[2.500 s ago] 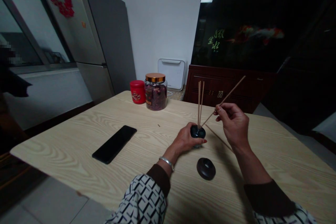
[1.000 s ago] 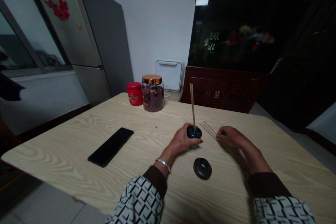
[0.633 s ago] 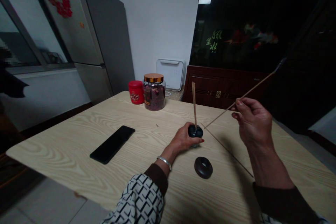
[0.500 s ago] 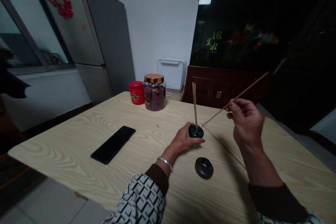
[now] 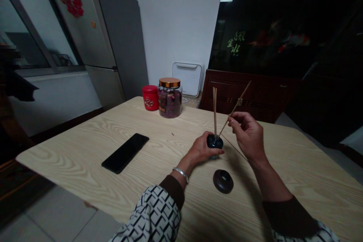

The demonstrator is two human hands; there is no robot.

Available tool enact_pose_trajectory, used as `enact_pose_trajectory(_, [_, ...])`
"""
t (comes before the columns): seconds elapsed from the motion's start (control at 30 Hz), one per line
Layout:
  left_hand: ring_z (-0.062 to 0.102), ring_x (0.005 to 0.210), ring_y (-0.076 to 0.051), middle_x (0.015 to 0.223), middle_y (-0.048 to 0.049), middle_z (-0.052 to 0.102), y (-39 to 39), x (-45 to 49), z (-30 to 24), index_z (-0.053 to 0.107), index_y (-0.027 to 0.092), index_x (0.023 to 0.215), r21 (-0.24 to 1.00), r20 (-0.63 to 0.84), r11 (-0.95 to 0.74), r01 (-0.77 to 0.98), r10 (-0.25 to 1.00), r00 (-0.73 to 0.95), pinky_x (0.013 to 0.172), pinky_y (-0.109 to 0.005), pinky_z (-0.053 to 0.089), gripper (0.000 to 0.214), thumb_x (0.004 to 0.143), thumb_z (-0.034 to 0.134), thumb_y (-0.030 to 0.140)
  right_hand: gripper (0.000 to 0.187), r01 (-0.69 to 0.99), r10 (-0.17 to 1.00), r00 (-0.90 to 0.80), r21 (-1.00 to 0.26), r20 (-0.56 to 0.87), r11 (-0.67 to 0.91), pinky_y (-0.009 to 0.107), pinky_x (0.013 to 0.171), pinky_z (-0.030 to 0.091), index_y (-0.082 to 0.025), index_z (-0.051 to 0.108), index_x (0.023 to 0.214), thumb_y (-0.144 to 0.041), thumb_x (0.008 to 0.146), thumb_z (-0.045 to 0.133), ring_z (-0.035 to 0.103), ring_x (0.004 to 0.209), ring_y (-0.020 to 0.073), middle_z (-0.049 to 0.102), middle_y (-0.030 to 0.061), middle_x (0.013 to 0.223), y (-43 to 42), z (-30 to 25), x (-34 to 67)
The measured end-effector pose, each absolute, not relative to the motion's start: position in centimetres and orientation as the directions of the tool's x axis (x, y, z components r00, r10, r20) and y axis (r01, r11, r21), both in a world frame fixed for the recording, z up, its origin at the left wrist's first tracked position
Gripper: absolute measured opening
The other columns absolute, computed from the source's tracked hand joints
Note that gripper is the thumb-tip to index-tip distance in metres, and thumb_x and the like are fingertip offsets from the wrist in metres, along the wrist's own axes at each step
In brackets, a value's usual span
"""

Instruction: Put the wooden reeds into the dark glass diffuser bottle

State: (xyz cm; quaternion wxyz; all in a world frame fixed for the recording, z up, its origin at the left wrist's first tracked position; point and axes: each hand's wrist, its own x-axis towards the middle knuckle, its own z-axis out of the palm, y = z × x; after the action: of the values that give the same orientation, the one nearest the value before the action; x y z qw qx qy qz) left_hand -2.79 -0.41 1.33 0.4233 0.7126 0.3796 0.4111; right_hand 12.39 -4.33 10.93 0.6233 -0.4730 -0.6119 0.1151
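My left hand (image 5: 202,148) is wrapped round a small dark glass bottle (image 5: 214,143) standing on the wooden table (image 5: 159,159). Several thin reed sticks (image 5: 214,111) rise nearly upright from its mouth. Between the thumb and fingers of my right hand (image 5: 248,134) is another reed stick (image 5: 239,100), tilted, its lower end at the bottle's mouth; whether the tip is inside I cannot tell. One more stick (image 5: 234,146) lies on the table to the right, partly behind my right hand. Just in front of the bottle sits a round dark brown cap (image 5: 223,181) with a hole in its middle.
A black phone (image 5: 125,153) lies on the left of the table. Towards the back stand a red canister (image 5: 150,98) and a glass jar (image 5: 170,100) with a copper-coloured lid. A tiny brown fragment (image 5: 172,134) lies mid-table. Beyond is a dark fish tank (image 5: 261,34).
My right hand has moved left towards the bottle, and its stick has become steeper, with the lower end now at the mouth. My left hand keeps its hold. The view has shifted slightly.
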Motion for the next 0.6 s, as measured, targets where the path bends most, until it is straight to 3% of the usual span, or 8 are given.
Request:
enact_pose_trajectory(0.23, [0.061, 0.093, -0.023, 0.102, -0.0070, 0.067, -0.4, -2.9, 1.5, 0.059, 0.018, 0.115, 0.905, 0.277, -0.373, 0.203, 0.880, 0.385, 0.080, -0.032, 0.048, 0.067, 0.060, 0.086, 0.045, 0.017, 0.569, 0.781, 0.086, -0.674, 0.619, 0.471, 0.027, 0.064, 0.045, -0.019, 0.065, 0.092, -0.035, 0.089, 0.059, 0.060, 0.076, 0.0162, 0.067, 0.0034, 0.086, -3.8, 9.7, 12.0])
enact_pose_trajectory(0.5, [0.061, 0.095, -0.023, 0.104, -0.0075, 0.066, -0.3, -2.9, 1.1, 0.058, 0.018, 0.118, 0.910, 0.283, -0.375, 0.177, 0.874, 0.396, 0.083, -0.034, 0.048, 0.069, 0.062, 0.085, 0.045, 0.020, 0.673, 0.892, -0.095, -0.632, 0.441, 0.384, 0.029, 0.068, 0.045, -0.020, 0.065, 0.089, -0.038, 0.086, 0.057, 0.061, 0.074, 0.0172, 0.068, 0.0033, 0.081, -2.2, 8.3, 14.4])
enact_pose_trajectory(0.6, [0.060, 0.093, -0.023, 0.102, -0.0077, 0.065, -0.3, -2.8, 1.0, 0.058, 0.018, 0.117, 0.914, 0.276, -0.366, 0.177, 0.878, 0.391, 0.080, -0.035, 0.049, 0.070, 0.060, 0.086, 0.048, 0.021, 0.783, 0.925, -0.093, -0.547, 0.367, 0.296, 0.029, 0.068, 0.043, -0.020, 0.066, 0.087, -0.039, 0.086, 0.056, 0.062, 0.076, 0.0182, 0.070, 0.0048, 0.083, -1.8, 8.2, 17.9])
